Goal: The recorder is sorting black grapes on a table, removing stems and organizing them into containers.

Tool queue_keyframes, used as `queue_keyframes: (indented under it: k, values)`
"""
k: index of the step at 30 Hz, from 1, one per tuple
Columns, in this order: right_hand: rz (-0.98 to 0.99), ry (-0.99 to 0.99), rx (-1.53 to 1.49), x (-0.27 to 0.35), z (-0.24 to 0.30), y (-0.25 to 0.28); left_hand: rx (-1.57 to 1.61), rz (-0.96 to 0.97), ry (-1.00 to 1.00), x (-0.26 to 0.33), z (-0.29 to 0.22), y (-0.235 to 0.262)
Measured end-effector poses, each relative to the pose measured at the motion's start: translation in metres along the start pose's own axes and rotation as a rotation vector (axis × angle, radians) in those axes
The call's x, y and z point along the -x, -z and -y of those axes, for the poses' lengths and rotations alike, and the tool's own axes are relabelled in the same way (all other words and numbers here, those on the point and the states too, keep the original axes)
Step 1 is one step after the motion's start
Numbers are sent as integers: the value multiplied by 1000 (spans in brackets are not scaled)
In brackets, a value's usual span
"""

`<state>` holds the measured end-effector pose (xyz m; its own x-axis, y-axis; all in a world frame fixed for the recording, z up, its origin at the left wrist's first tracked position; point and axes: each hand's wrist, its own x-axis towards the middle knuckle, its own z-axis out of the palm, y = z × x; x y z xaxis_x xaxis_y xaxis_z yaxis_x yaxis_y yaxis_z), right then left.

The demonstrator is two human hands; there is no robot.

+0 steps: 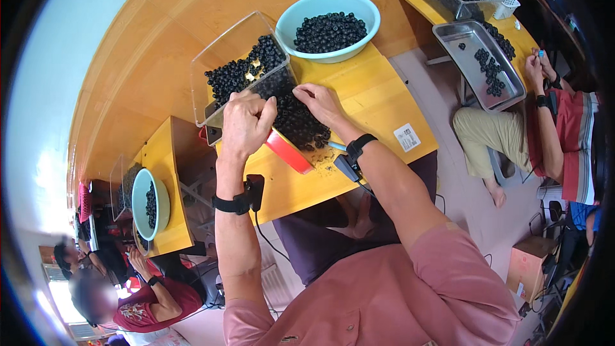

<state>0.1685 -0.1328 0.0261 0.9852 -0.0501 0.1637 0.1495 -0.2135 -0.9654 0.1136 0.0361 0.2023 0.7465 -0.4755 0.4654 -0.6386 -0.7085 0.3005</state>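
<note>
My left hand [245, 123] is closed in a fist, thumb uppermost, at the near side of a clear plastic bin [200, 83] holding many small round black pieces and a few pale bits. My right hand [322, 104] has its fingertips pinched together near the bin's corner. What either hand holds, if anything, is hidden. Between and below the hands lies a heap of black pieces [296, 122], its near edge beside a red strip or rim [288, 152]. Brown crumbs [325, 161] are scattered on the yellow table [378, 109] near my right wrist.
A light blue basin [370, 32] of black pieces stands behind the bin. A white label [407, 137] lies at the table's right. A person at right works beside a metal tray [471, 70]; people at left sit near another blue basin [163, 202]. Cables hang from my wristbands.
</note>
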Motion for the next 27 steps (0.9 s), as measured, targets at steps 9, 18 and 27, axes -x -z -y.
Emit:
queue_keyframes:
  k: [9, 18, 27]
  values:
    - [-8, -12, -12, 4, 5, 4, 24, 16, -62, 15, 7, 10]
    - [-3, -25, 11, 0, 1, 1, 39, -165, -46, 60, 12, 31]
    - [2, -4, -18, -2, -8, -3, 14, -325, 56, 146, 27, 35]
